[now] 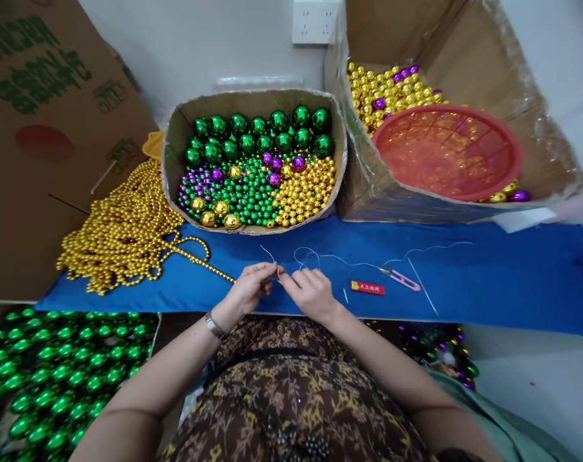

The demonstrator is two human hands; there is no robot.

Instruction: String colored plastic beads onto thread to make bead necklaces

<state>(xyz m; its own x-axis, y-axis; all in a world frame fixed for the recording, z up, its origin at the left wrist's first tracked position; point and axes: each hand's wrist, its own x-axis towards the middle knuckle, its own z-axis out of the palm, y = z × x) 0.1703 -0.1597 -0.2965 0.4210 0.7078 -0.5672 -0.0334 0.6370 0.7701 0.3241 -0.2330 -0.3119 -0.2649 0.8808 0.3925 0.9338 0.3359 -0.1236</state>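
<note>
Both of my hands meet over the front of the blue-covered table. My left hand (255,282) pinches a thin white string (268,252), whose short end sticks up past the fingertips. Fingers of my right hand (310,290) are closed on the same string close by. From there the string (342,258) loops and trails right across the cloth to a pair of pink-handled thread snips (401,277). A strand of small gold beads (202,262) runs from a heap toward my left hand; whether its end is held is hidden. A red lighter (368,288) lies right of my right hand.
A cut-down box (255,228) of green, purple and gold beads stands behind my hands. Gold bead strands (122,224) are piled left. A larger carton (392,208) with a red basket (447,154) stands right. Green bead strands (65,366) lie below the table.
</note>
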